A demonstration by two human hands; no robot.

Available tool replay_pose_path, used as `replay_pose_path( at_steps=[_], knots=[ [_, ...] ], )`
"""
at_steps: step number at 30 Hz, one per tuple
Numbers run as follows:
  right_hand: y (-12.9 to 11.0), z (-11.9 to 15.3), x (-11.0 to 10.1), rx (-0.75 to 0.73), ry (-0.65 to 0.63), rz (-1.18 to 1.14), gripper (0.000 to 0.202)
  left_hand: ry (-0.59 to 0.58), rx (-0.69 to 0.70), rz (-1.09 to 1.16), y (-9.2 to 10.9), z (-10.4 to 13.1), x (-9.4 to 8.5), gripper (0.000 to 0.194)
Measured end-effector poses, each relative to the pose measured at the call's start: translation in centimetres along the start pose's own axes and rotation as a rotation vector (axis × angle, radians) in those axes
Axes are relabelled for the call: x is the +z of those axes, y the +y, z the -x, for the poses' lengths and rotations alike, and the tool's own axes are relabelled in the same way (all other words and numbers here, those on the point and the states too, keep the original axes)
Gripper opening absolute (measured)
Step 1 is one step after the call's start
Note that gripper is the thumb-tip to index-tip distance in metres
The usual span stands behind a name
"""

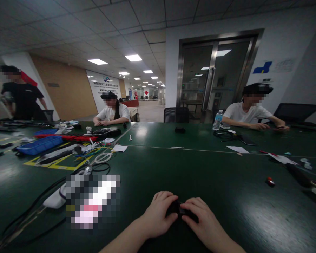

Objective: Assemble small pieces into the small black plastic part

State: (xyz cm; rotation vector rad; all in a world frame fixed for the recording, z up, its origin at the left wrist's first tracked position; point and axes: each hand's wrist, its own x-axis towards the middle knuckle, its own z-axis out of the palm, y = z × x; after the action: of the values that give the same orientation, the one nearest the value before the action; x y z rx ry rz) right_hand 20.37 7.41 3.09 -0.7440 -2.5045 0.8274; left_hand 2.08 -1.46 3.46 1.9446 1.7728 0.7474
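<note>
Close to the table's near edge, my left hand (160, 213) and my right hand (201, 218) meet over a small dark object (181, 210). The thumb and fingers of each hand are closed on one side of it. It looks black and is mostly covered by my fingers, so its kind cannot be made out. The dark green table (147, 168) lies beneath both hands.
Left of my hands are a pixelated bright patch (93, 200), a white power strip (55, 196), coiled cables (102, 158) and a blue tray (39, 144). A water bottle (217, 120) stands far right, near a seated person (249, 114). Another person (112, 112) sits opposite.
</note>
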Motion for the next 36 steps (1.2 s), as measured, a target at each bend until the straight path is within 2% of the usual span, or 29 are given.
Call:
replay_pose_path(
  at_steps=[13,31,36],
  knots=[
    [0.26,0.04,0.34,0.012,-0.007,-0.011,0.021,0.052,0.038,-0.019,-0.34,0.09,0.56,0.049],
    [-0.41,0.30,-0.04,-0.002,0.009,-0.041,0.023,0.016,0.005,-0.005,-0.30,-0.03,0.34,0.043],
    [-0.54,0.16,-0.25,0.014,0.086,-0.144,0.019,0.017,0.005,-0.012,-0.37,-0.17,0.45,0.042]
  ],
)
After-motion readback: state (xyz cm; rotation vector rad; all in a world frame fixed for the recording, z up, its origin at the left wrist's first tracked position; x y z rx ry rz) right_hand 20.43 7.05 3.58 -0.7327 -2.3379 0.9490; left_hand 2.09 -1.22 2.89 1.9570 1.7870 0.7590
